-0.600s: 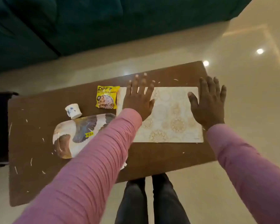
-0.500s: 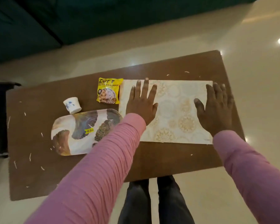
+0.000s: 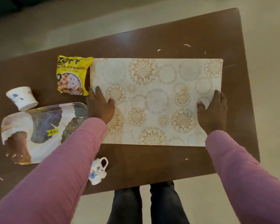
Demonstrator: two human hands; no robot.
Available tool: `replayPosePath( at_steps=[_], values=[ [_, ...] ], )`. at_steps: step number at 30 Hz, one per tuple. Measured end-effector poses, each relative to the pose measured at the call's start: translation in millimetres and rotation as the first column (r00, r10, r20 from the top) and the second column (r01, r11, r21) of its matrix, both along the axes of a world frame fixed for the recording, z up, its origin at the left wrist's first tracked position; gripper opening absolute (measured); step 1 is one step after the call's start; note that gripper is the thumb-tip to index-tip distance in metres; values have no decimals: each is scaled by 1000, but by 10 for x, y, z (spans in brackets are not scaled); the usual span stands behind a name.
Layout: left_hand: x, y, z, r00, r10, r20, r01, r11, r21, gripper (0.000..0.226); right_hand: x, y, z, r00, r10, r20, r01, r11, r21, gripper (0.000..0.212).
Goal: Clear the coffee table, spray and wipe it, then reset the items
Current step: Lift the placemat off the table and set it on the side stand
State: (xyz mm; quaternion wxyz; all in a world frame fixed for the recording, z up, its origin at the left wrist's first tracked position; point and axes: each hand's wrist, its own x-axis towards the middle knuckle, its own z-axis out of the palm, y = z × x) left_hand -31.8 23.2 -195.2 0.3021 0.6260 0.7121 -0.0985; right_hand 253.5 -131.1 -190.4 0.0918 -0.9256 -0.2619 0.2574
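"ZOFT", "YA CHUNKS" on yellow packet; "78.00" sticker on tray

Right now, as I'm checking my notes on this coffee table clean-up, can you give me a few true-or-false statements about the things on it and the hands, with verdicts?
1. The left hand and right hand hold the placemat, one at each end. True.
2. The yellow snack packet lies on the tray. False: it lies on the table, beside the placemat's left end.
3. A flowered cup with a handle sits near the table's near edge. True.
4. The table is free of crumbs. False: pale scraps dot it.
5. The tray has a yellow sticker. True.
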Motion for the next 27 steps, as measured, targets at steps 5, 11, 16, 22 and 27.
replayPosePath(
  at_steps=[5,11,16,22,27],
  values=[
    [59,89,-19,973,232,5,-231,968,97,62,105,103,-3,982,-183,55,184,983,-15,66],
    [97,261,11,942,311,-127,-308,950,44,72,305,214,27,920,-391,-13,391,920,-7,63],
    [92,275,-6,945,289,-156,-286,957,40,77,480,162,111,890,-396,-225,412,911,28,37],
    [106,228,40,961,245,-130,-241,969,49,74,532,106,288,873,-305,-382,402,892,206,21],
    [110,147,70,977,200,-74,-196,979,52,73,768,25,340,841,-264,-472,427,859,281,24]
  ],
)
